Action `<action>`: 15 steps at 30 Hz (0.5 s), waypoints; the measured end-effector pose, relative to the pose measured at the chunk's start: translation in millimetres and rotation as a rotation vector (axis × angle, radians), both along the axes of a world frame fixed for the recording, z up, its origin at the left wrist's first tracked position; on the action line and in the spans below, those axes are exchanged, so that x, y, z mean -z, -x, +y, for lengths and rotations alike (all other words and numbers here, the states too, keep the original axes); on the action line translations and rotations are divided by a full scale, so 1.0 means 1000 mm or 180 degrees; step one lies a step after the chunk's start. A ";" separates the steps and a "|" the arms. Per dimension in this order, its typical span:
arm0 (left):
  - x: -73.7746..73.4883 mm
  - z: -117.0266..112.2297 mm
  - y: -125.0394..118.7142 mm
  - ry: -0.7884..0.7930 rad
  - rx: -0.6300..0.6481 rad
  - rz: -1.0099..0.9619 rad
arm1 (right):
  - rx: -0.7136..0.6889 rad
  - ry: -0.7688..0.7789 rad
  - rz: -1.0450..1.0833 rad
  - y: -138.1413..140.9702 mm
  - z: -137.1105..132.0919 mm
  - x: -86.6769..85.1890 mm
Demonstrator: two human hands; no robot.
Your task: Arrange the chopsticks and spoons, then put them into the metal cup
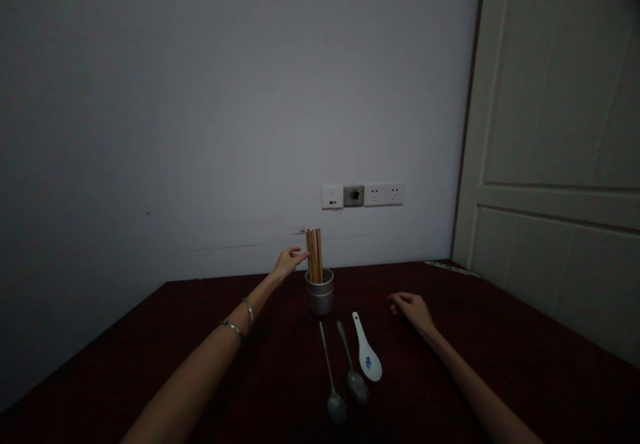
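Nearest on my feed, a long-handled metal spoon (337, 407) lies on the dark red table (425, 397), bowl toward the near edge. Just right of it and slightly farther lies a second metal spoon (358, 388), then a white spoon (371, 363) with a blue motif in its bowl, too small for me to read as a mark. Farther right, my right hand (411, 309) rests on the tabletop, fingers loosely curled; I cannot tell whether anything is beneath them. Beyond the spoon handles, a grey cup (321, 297) holds a bundle of upright chopsticks (315, 257). My left hand (289, 261) reaches them from the left, thumb and fingers narrowly spaced; I cannot tell if they grip. A printed strip (453, 269) along the far right edge is illegible from here, as are markings on the wall sockets (384, 195) behind
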State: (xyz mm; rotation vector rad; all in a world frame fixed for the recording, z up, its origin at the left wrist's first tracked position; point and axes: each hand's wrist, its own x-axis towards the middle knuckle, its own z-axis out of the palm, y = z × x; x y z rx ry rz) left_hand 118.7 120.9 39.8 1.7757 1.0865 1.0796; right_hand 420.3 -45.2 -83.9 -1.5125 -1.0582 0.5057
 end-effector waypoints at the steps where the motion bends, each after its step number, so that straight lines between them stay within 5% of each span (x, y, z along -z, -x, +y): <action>1: 0.005 0.000 0.006 0.0077 -0.0090 -0.0125 | -0.0001 0.0017 -0.0010 0.001 -0.001 -0.001; 10: 0.098 0.000 0.072 0.0735 -0.0612 -0.0996 | 0.0018 0.0145 -0.0260 0.001 -0.001 0.001; 15: 0.108 -0.008 0.079 0.0402 -0.0355 -0.1005 | 0.0060 0.0235 -0.0423 0.001 -0.002 0.001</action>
